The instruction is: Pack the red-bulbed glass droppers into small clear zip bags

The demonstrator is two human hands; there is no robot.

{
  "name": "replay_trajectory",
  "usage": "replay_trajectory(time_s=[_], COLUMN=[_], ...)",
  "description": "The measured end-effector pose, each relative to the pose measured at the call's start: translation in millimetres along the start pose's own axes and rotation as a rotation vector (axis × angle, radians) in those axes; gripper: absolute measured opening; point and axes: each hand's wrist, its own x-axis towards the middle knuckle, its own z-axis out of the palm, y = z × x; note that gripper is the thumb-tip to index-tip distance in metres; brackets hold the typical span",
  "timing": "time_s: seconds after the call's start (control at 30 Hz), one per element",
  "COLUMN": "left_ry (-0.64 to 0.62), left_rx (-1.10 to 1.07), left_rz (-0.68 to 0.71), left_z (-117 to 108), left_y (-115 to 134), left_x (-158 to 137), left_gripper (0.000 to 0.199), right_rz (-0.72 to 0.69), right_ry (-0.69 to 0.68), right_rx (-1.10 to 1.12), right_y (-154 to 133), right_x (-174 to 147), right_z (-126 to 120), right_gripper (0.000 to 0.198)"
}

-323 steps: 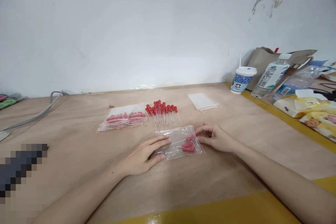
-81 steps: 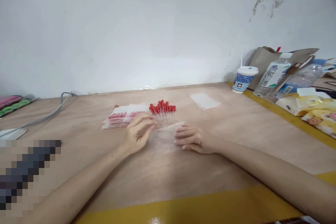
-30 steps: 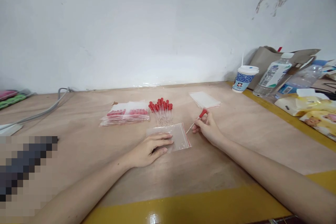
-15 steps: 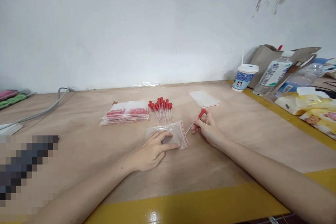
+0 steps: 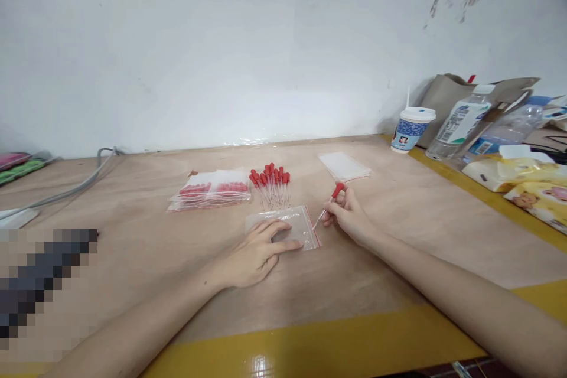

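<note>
My left hand [image 5: 259, 251] lies with fingers spread on a clear zip bag [image 5: 299, 221], pressing it against the table. The bag's red-lined mouth faces right. Between the fingers of my right hand [image 5: 348, 212] is a dropper [image 5: 337, 190] with a red bulb and a thin clear stem. Its tip points down and left, at the bag's mouth; I cannot tell whether it is inside. Just behind the bag lies a bunch of red-bulbed droppers [image 5: 270, 180]. Left of them is a stack of filled zip bags [image 5: 212, 192] with red bulbs showing through.
A stack of flat zip bags [image 5: 344, 165] lies behind my right hand. At the right stand a paper cup [image 5: 411, 130] with a straw, a plastic bottle [image 5: 463, 121] and a yellow tissue pack [image 5: 518, 174]. A grey cable [image 5: 88, 180] runs along the left.
My right hand has shifted slightly left and down with the dropper, its tip now at the bag's edge. My left hand stays on the bag.
</note>
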Motion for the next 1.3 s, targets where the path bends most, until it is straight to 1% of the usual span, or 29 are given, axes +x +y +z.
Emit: replay_trajectory(time_s=[0.07, 0.13, 0.33, 0.47, 0.63, 0.8, 0.9, 0.97, 1.07, 1.1, 1.2, 1.3], left_ry=[0.0, -0.001, -0.075, -0.062, -0.048, -0.048, -0.022, 0.007, 0.064, 0.076, 0.097, 0.11], left_rx=[0.005, 0.017, 0.04, 0.038, 0.015, 0.025, 0.015, -0.003, -0.052, -0.08, -0.182, -0.255], left_rz=[0.002, 0.008, 0.009, 0.009, 0.004, 0.004, 0.011, -0.007, -0.074, -0.103, -0.199, -0.227], left_z=[0.1, -0.6, -4.6, -4.2, -1.7, 0.1, 1.3, 2.0, 2.6, 2.7, 2.1, 1.0], left_y=[-0.3, 0.2, 4.5, 5.4, 3.9, 2.0, 2.1, 3.1, 4.1, 3.8, 1.4, -1.2], left_x=[0.0, 1.1, 7.1, 7.1, 5.2, 5.1, 4.2, 2.7, 0.1, -0.5, -1.0, 0.3], left_gripper=[0.052, 0.053, 0.059, 0.059, 0.059, 0.058, 0.058, 0.053, 0.04, 0.037, 0.034, 0.034], right_rz=[-0.047, -0.067, -0.034, -0.018, -0.036, 0.045, 0.102, 0.135, 0.189, 0.199, 0.167, 0.102], right_ry=[0.058, 0.087, 0.056, 0.044, 0.024, 0.004, -0.023, -0.06, -0.188, -0.229, -0.337, -0.472], right_rx=[-0.006, -0.003, 0.041, 0.036, -0.015, 0.014, 0.058, 0.117, 0.209, 0.22, 0.12, -0.048], right_y=[1.0, 2.4, 3.3, 2.2, 6.6, 1.4, -5.0, -6.7, -5.4, -4.8, -6.2, -11.9], right_x=[3.3, 5.8, 2.9, 0.4, 3.0, -3.6, -11.4, -14.1, -12.4, -10.9, -7.3, -8.3], right_z=[-4.1, -6.7, 2.0, 5.4, -0.8, 2.4, 5.9, 4.5, -4.3, -8.2, -18.8, -22.9], right_gripper=[0.051, 0.049, 0.053, 0.057, 0.062, 0.061, 0.062, 0.054, 0.032, 0.028, 0.024, 0.022])
